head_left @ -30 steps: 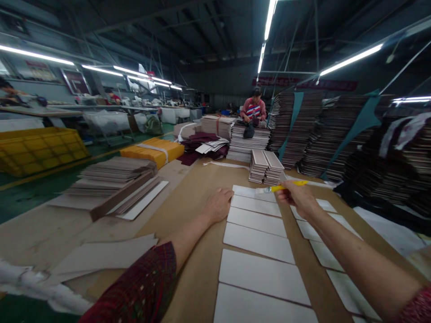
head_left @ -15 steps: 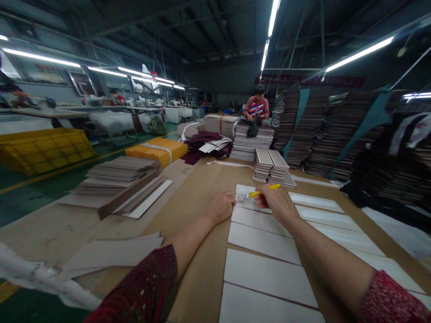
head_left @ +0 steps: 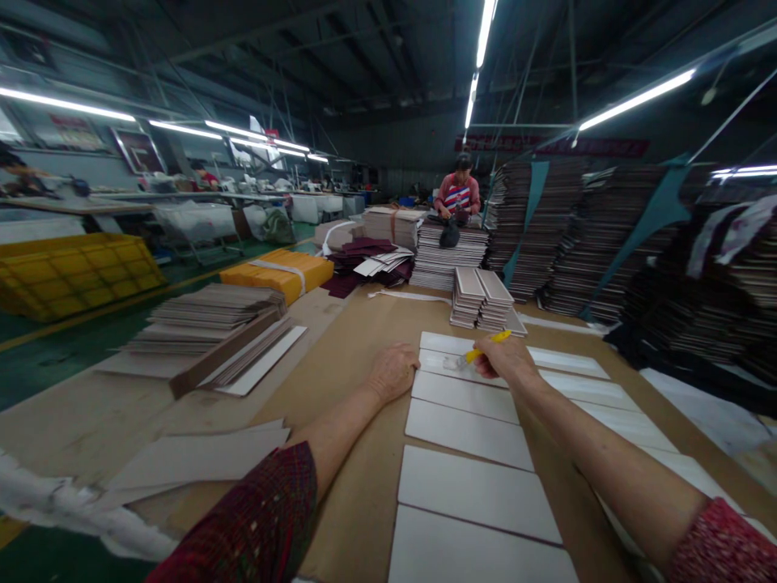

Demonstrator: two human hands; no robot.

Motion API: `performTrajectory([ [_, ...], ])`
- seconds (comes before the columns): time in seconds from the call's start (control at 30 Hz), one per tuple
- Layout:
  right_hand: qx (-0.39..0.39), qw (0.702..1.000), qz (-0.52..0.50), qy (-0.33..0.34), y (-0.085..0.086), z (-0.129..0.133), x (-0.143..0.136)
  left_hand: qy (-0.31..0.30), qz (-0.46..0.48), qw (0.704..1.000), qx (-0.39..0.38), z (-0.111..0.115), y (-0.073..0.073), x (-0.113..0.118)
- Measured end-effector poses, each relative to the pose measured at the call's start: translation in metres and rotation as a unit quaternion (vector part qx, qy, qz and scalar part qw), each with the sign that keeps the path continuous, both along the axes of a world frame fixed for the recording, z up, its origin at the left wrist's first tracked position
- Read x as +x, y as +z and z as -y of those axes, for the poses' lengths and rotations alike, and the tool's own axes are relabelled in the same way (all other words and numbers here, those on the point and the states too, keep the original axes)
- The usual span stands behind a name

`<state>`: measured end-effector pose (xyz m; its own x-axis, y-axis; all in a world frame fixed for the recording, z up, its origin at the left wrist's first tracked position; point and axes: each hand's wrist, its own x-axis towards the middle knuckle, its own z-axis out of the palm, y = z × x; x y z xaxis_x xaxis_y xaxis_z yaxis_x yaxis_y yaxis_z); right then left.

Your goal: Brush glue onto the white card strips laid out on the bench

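Observation:
A column of several white rectangular panels [head_left: 470, 431] lies on the brown-covered table [head_left: 340, 356]. My right hand [head_left: 503, 358] is closed round the yellow handle of a brush [head_left: 486, 346], whose bristles touch one of the far panels [head_left: 440, 362]. At that panel's left edge rests my left hand [head_left: 394, 372], its fingers curled and pressed together at the edge; whether they pinch anything is too small to tell. A second column of white panels [head_left: 613, 417] lies to the right, partly behind my right forearm.
Stacks of small boards [head_left: 482, 298] stand beyond the panels. Grey boards [head_left: 206, 320] and a yellow bundle [head_left: 279, 274] lie left. Tall dark stacks [head_left: 546, 235] rise at the back right. Behind a pile, a person [head_left: 458, 194] handles something dark.
My right hand has moved the brush rightward along the panel, away from my left hand. The left hand stays at the panel's edge. The whole view has shifted slightly.

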<state>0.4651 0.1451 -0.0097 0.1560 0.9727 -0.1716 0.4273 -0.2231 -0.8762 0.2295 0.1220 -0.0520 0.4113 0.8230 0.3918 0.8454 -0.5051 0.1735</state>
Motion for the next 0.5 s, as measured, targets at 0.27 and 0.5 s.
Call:
performTrajectory([
  [0.27,0.005,0.999,0.041,-0.034,-0.003,0.006,0.054,-0.008,0.004,1.000,0.010,-0.003,-0.003,-0.001],
  [0.5,0.026,0.996,0.066,-0.051,-0.003,0.010,0.082,-0.011,0.012,1.000,0.024,-0.004,-0.004,-0.003],
])
